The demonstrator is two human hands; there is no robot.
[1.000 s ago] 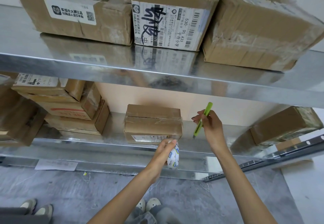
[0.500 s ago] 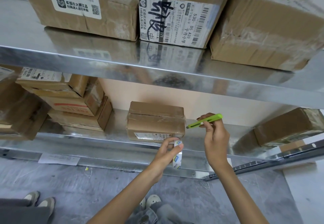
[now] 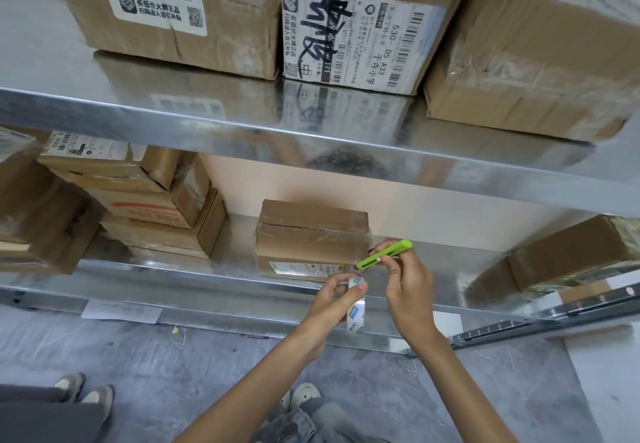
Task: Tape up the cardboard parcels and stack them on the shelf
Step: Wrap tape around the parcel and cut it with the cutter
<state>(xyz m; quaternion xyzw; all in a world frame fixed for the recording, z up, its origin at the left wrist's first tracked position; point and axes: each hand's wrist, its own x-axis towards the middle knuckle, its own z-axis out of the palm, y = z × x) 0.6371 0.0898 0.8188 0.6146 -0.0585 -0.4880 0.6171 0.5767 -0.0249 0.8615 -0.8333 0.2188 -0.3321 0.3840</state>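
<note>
Right now the left hand (image 3: 332,298) is curling its fingers and thumb round a small tape roll (image 3: 356,309), holding it just below the centre of the frame in front of the lower shelf (image 3: 194,281). The right hand (image 3: 408,290) is pinching a green cutter (image 3: 384,253) between thumb and fingers, with its tip pointing down and left toward the roll. The parcel (image 3: 311,238) is sitting on the lower shelf at mid-frame, just behind both hands, with clear tape glinting over its top and front. Whether a strip is running from it to the roll, I cannot tell. Other taped boxes are waiting in a stack (image 3: 145,200) at the left of the frame and along the upper shelf (image 3: 173,110). The step in hand appears to be cutting the tape free of the roll. To do it well, the left hand should be pulling the strip taut and away from the parcel, so that the blade is meeting tension rather than slack. The cut should be going close to the cardboard and away from the left thumb, which is lying near the tip. The parcel looks light and may be sliding back under any tug, so the pull wants to be gentle. Afterwards the loose end needs pressing flat.
</note>
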